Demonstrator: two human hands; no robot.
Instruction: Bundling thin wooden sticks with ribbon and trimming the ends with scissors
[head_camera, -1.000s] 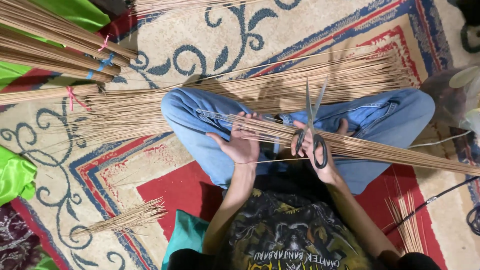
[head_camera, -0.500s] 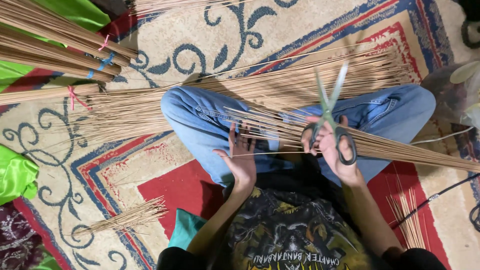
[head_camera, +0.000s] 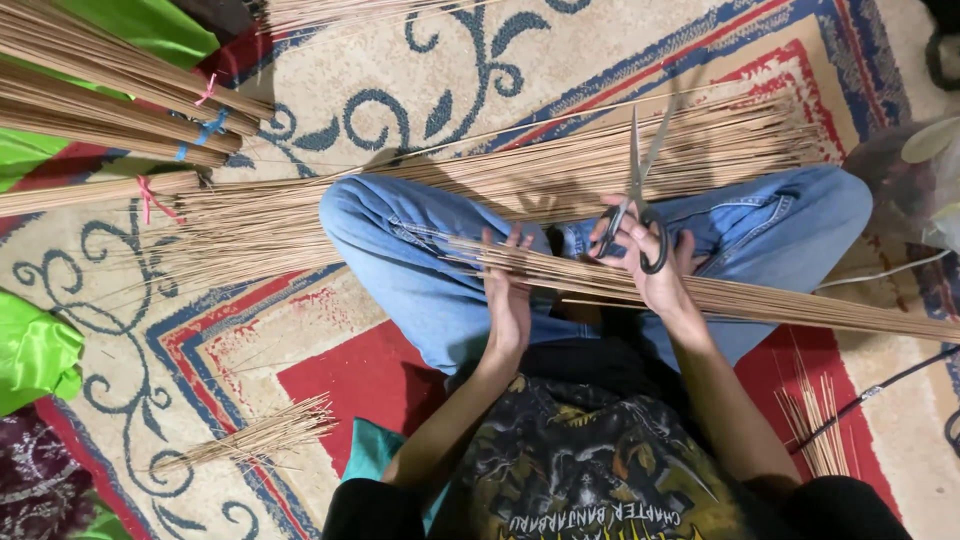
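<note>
my right hand (head_camera: 655, 262) grips open scissors (head_camera: 640, 190), blades pointing far. my left hand (head_camera: 507, 290), fingers flat and open, rests against the stick bundle (head_camera: 760, 300) across my lap.

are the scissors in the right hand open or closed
Open. The scissors in the right hand show two blades spread in a narrow V, tips apart.

Off past your fingers you've got tied stick bundles (head_camera: 110, 95) up top-left – green cloth (head_camera: 35, 355) further left, a small loose stick pile (head_camera: 250, 435) below, all on the patterned rug (head_camera: 440, 60).
</note>
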